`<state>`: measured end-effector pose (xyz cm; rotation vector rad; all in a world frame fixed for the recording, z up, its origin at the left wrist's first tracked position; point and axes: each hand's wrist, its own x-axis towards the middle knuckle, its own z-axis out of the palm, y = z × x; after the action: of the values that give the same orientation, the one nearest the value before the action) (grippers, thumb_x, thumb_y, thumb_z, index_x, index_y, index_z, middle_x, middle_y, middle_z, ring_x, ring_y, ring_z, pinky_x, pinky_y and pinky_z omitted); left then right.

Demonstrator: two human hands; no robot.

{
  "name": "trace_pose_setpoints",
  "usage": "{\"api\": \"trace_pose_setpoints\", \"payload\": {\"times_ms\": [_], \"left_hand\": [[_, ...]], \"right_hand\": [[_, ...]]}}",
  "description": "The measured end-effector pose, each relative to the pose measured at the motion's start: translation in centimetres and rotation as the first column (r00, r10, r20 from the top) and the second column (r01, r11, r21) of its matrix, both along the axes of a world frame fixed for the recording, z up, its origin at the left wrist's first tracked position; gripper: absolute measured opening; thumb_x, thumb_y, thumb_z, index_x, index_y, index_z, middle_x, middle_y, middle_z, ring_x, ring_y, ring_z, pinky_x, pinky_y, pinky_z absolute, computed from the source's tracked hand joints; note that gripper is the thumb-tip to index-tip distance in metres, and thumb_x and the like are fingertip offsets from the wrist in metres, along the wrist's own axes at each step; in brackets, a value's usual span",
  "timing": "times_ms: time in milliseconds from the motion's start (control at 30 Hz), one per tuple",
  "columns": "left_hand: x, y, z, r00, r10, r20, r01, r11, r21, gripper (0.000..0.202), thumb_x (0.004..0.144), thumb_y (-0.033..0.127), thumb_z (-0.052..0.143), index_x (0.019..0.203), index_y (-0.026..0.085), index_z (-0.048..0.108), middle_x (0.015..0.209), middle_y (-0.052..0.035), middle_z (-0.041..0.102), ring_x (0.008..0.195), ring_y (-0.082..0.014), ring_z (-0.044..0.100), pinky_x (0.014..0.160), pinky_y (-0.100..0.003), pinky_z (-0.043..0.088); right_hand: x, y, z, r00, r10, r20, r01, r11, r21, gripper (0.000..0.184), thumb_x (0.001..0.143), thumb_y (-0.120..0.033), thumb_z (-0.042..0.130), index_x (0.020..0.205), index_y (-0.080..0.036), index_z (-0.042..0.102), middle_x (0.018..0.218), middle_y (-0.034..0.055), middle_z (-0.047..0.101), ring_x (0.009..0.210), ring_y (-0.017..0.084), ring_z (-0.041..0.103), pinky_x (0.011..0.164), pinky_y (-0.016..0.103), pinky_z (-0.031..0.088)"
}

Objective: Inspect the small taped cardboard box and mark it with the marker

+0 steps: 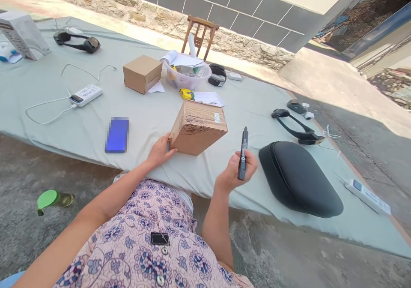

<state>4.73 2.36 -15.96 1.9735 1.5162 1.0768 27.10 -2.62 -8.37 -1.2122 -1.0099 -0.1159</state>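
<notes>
A taped brown cardboard box [198, 126] with a small white label stands tilted on the grey-green cloth [144, 116]. My left hand [159, 150] grips its near left corner, fingers closed on the edge. My right hand [236, 171] is raised to the right of the box, closed around a black marker [243, 153] held upright, cap on. The marker is clear of the box.
A black hard case [298, 178] lies right of my hand, a blue phone [117, 134] to the left. A second cardboard box [142, 73], a clear bowl [187, 76], a white power bank [86, 94] with cable, black headsets [297, 127] and a wooden chair [199, 34] lie farther off.
</notes>
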Motion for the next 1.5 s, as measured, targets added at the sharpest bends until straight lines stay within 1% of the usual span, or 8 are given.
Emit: {"api": "trace_pose_setpoints", "payload": {"times_ms": [200,333,567,700,867,1000,1233,1500], "left_hand": [[-0.2,-0.2,-0.1,0.991,-0.005,0.132,0.007,1.000,-0.017,0.075,0.085,0.041,0.068,0.148,0.015,0.036,0.136,-0.0176,0.059,0.122,-0.0280,0.060,0.099,-0.042,0.053],[-0.5,-0.1,-0.1,0.992,-0.042,0.115,0.042,0.999,-0.002,0.068,0.085,0.034,0.066,0.145,0.018,0.040,0.137,-0.0161,0.059,0.123,-0.0274,0.060,0.104,-0.045,0.051],[-1.5,-0.8,0.7,0.987,-0.081,0.139,0.089,0.995,-0.048,0.060,0.079,0.011,0.052,0.139,0.016,0.049,0.132,-0.0152,0.063,0.122,-0.0245,0.062,0.102,-0.043,0.053],[-5.2,-1.4,3.5,0.961,0.196,0.196,-0.198,0.980,-0.011,0.042,0.086,0.016,0.046,0.126,0.019,0.060,0.113,-0.0107,0.070,0.102,-0.0206,0.068,0.084,-0.034,0.056],[-12.5,-2.0,7.3,0.706,0.697,-0.120,-0.696,0.715,0.060,0.038,0.092,0.030,0.046,0.122,0.015,0.064,0.117,-0.0176,0.066,0.116,-0.0321,0.059,0.101,-0.049,0.046],[-15.7,-3.1,7.5,0.540,0.741,-0.398,-0.830,0.549,-0.104,0.038,0.092,0.035,0.048,0.105,0.009,0.072,0.125,-0.0287,0.060,0.126,-0.0445,0.049,0.101,-0.061,0.040],[-15.6,-3.0,6.3,0.635,0.697,-0.334,-0.771,0.596,-0.222,0.032,0.090,0.033,0.048,0.097,0.012,0.071,0.120,-0.0269,0.063,0.120,-0.0439,0.054,0.100,-0.059,0.041],[-14.0,-1.6,4.9,0.697,0.712,0.088,-0.654,0.681,-0.329,0.010,0.085,0.026,0.049,0.089,0.021,0.057,0.093,-0.0082,0.065,0.093,-0.0252,0.061,0.088,-0.039,0.047]], "right_hand": [[2.1,2.6,-6.2,0.970,0.081,0.230,0.084,0.774,-0.628,0.056,0.084,-0.048,0.057,0.126,-0.011,0.062,0.117,0.0205,0.064,0.114,0.033,0.056,0.099,0.050,0.044],[1.4,2.9,-8.4,0.915,0.116,0.386,0.220,0.660,-0.719,0.053,0.084,-0.044,0.060,0.128,-0.015,0.064,0.120,0.0186,0.064,0.114,0.034,0.055,0.099,0.050,0.040],[1.6,2.9,-8.8,0.933,0.103,0.345,0.173,0.713,-0.679,0.047,0.088,-0.045,0.052,0.125,-0.019,0.066,0.125,0.0163,0.063,0.117,0.033,0.055,0.101,0.050,0.039],[2.2,3.1,-8.8,0.980,0.061,0.188,0.062,0.807,-0.587,0.046,0.089,-0.044,0.043,0.120,-0.016,0.064,0.119,0.0169,0.066,0.117,0.030,0.056,0.103,0.047,0.042],[2.3,3.0,-8.6,1.000,0.016,0.015,-0.006,0.853,-0.521,0.049,0.085,-0.046,0.044,0.117,-0.014,0.063,0.117,0.0181,0.067,0.113,0.029,0.058,0.103,0.046,0.044],[2.1,3.1,-8.4,0.999,0.007,-0.038,-0.026,0.856,-0.517,0.048,0.081,-0.045,0.046,0.114,-0.015,0.063,0.113,0.0165,0.068,0.105,0.028,0.062,0.098,0.044,0.047],[2.0,3.0,-8.1,0.996,0.010,-0.085,-0.051,0.867,-0.495,0.044,0.079,-0.043,0.047,0.111,-0.017,0.062,0.109,0.0137,0.067,0.099,0.025,0.064,0.096,0.043,0.048],[2.0,2.7,-8.0,0.982,-0.028,-0.185,-0.056,0.899,-0.433,0.048,0.081,-0.044,0.047,0.118,-0.016,0.058,0.112,0.0149,0.067,0.102,0.023,0.064,0.097,0.042,0.049]]}}
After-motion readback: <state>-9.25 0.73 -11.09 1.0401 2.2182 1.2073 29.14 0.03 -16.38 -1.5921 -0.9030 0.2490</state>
